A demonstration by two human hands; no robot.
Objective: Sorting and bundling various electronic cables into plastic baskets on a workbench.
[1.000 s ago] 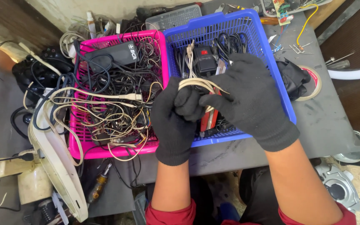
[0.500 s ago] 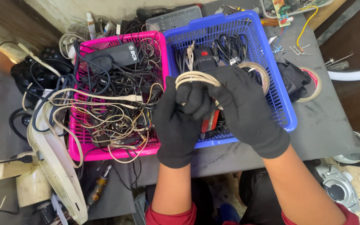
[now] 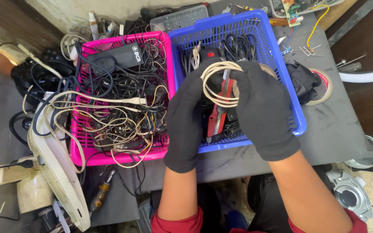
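Both my hands wear black knit gloves and hold a coil of beige cable [image 3: 219, 84] over the blue basket [image 3: 291, 105]. My left hand [image 3: 188, 118] pinches the coil's left side. My right hand [image 3: 264, 110] grips its right side. Under the coil, inside the blue basket, lie a red-and-black tool [image 3: 216, 114] and black cables [image 3: 238, 45]. Left of it stands a pink basket [image 3: 79, 149] heaped with tangled black and beige wires and a black power adapter [image 3: 115, 55].
A roll of tape [image 3: 324, 86] and black cloth [image 3: 302, 80] lie right of the blue basket on the grey table [image 3: 337, 129]. A clear plastic box [image 3: 178, 18] sits behind. A white appliance part [image 3: 55, 172] and a screwdriver [image 3: 101, 195] are at lower left.
My hands have spread apart and lifted the beige coil higher over the blue basket; the coil now shows as an open loop between them.
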